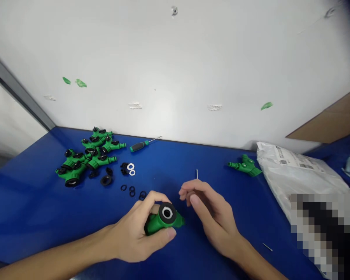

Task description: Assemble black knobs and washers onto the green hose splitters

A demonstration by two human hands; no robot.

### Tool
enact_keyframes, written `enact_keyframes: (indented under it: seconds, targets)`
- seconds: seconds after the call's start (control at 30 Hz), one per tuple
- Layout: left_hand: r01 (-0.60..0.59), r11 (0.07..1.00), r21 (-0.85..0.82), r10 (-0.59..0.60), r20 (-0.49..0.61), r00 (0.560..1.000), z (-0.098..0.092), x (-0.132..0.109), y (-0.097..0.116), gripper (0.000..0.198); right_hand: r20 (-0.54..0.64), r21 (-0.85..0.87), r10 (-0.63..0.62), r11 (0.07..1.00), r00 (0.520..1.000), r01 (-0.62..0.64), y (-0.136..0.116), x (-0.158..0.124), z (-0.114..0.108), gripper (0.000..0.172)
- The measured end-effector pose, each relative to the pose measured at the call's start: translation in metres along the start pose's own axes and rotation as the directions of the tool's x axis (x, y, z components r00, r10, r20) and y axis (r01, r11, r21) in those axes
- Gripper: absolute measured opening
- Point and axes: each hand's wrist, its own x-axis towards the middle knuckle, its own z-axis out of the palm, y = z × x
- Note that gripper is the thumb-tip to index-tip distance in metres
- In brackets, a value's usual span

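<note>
My left hand [142, 225] is wrapped round a green plastic hose splitter [160, 223], thumb in front and fingers behind. Its round black end faces me, with a white ring [167, 212] seated around the dark hole. Just to the right, my right hand [211, 217] hovers with loosely curved fingers, the thumb apart from them and nothing visible in the grasp. Behind its fingertips a thin metal pin [197, 174] shows, partly hidden by the hand. Left of the hands, black O-rings [132, 191] and white flat washers [130, 167] lie on the blue table [169, 163].
Several green hose splitters with black valves [100, 159] are heaped at the left, beside a black ring cap [106, 180]. A green-handled screwdriver [138, 147] lies near the white wall. At the right are another green splitter [245, 166], a plastic bag [297, 167] and a small pin [267, 247].
</note>
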Motion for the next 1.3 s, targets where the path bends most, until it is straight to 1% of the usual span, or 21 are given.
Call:
enact_keyframes:
  seconds: [0.07, 0.2, 0.27, 0.37, 0.5, 0.6, 0.73, 0.83, 0.93, 1.0, 1.07, 1.13, 1.2, 1.27, 1.3]
  targets:
    - [-0.024, 0.999, -0.027, 0.024, -0.031, 0.999, 0.0, 0.001, 0.001, 0.024, 0.023, -0.048, 0.043, 0.998, 0.999, -0.042, 0.002, 0.013, 0.002, 0.014]
    - [-0.073, 0.997, -0.022, 0.071, -0.06, 0.996, 0.001, 0.001, -0.001, 0.023, 0.139, -0.117, 0.119, 0.988, 0.983, -0.103, 0.001, 0.042, 0.011, 0.015]
    - [-0.078, 0.997, -0.014, 0.077, -0.043, 0.996, 0.002, 0.0, -0.001, 0.024, 0.212, -0.153, 0.138, 0.982, 0.968, -0.107, 0.001, 0.057, 0.018, 0.015]
    - [-0.057, 0.998, 0.029, 0.056, 0.019, 0.998, 0.003, 0.001, 0.001, 0.024, 0.319, -0.196, 0.142, 0.977, 0.937, -0.082, 0.004, 0.077, 0.031, 0.012]
    - [-0.055, 0.996, 0.077, 0.051, 0.052, 0.997, 0.003, 0.004, 0.002, 0.021, 0.355, -0.24, 0.139, 0.969, 0.924, -0.054, 0.01, 0.1, 0.048, 0.009]
    - [-0.05, 0.992, 0.118, 0.044, 0.059, 0.997, 0.003, 0.005, 0.0, 0.02, 0.384, -0.267, 0.126, 0.963, 0.915, -0.02, 0.008, 0.112, 0.056, 0.008]
    - [-0.056, 0.989, 0.138, 0.051, 0.044, 0.998, 0.002, 0.005, -0.001, 0.021, 0.432, -0.308, 0.096, 0.95, 0.897, 0.047, 0.004, 0.123, 0.069, 0.011]
    - [-0.061, 0.993, 0.105, 0.054, 0.07, 0.996, 0.002, 0.004, -0.003, 0.021, 0.514, -0.355, 0.071, 0.925, 0.855, 0.136, 0.008, 0.127, 0.085, 0.005]
    - [-0.044, 0.998, 0.039, 0.041, 0.075, 0.996, 0.001, 0.004, -0.005, 0.021, 0.596, -0.389, 0.065, 0.895, 0.801, 0.216, 0.016, 0.128, 0.102, 0.01]
    - [-0.031, 1.0, 0.002, 0.031, 0.074, 0.997, 0.001, 0.004, -0.005, 0.023, 0.622, -0.392, 0.055, 0.885, 0.781, 0.25, 0.02, 0.129, 0.109, 0.008]
    - [-0.022, 0.999, -0.023, 0.023, 0.06, 0.998, 0.002, 0.005, -0.003, 0.025, 0.623, -0.379, 0.031, 0.886, 0.781, 0.268, 0.02, 0.129, 0.108, 0.009]
    - [-0.008, 0.998, -0.056, 0.009, 0.027, 1.0, 0.001, 0.005, 0.002, 0.025, 0.596, -0.356, 0.0, 0.897, 0.803, 0.264, 0.016, 0.129, 0.098, 0.013]
    - [0.021, 0.992, -0.125, -0.023, -0.014, 1.0, 0.0, 0.006, 0.008, 0.025, 0.537, -0.331, -0.018, 0.915, 0.843, 0.23, 0.012, 0.126, 0.081, 0.018]
    - [0.07, 0.961, -0.267, -0.082, -0.037, 0.996, -0.001, 0.005, 0.01, 0.025, 0.459, -0.316, -0.01, 0.933, 0.888, 0.173, 0.009, 0.119, 0.059, 0.019]
    - [0.095, 0.93, -0.355, -0.116, -0.037, 0.993, -0.002, 0.005, 0.009, 0.026, 0.412, -0.302, 0.004, 0.944, 0.911, 0.133, 0.009, 0.113, 0.047, 0.018]
